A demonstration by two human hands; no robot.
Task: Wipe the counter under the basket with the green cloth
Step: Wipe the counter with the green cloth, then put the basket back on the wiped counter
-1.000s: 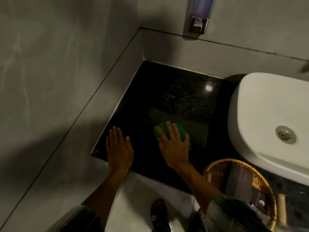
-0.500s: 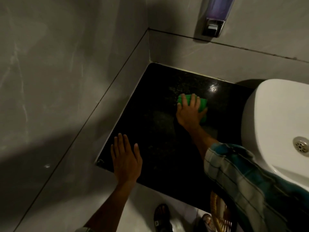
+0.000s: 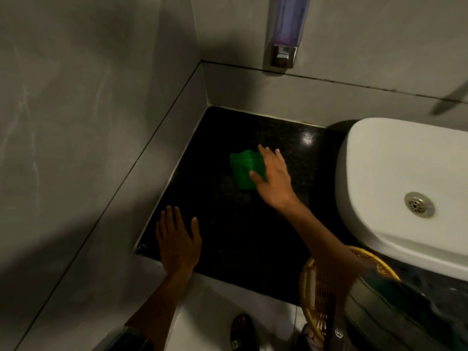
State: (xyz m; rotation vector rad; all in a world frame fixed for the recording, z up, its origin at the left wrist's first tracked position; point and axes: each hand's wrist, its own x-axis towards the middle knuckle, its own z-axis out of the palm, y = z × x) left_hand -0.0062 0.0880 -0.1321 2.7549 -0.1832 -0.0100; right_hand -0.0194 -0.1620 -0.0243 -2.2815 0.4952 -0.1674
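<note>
On the black counter (image 3: 253, 236) we see the green cloth (image 3: 244, 171) lying flat near the middle, closer to the back wall edge than to the front edge. The right hand (image 3: 274, 177), fingers spread, rests on the cloth's right side. The cloth's long axis runs roughly front to back. The left hand (image 3: 177, 240) lies spread and flat at the front-left corner, well apart from the cloth. The wicker basket (image 3: 316, 295) stands at the front edge beside the white sink (image 3: 395, 178).

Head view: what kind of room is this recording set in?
Most likely a bathroom or washroom. A white basin with a metal drain sits on a black stone counter, a wall-mounted soap dispenser hangs above it, and grey tiled walls enclose the corner.
</note>
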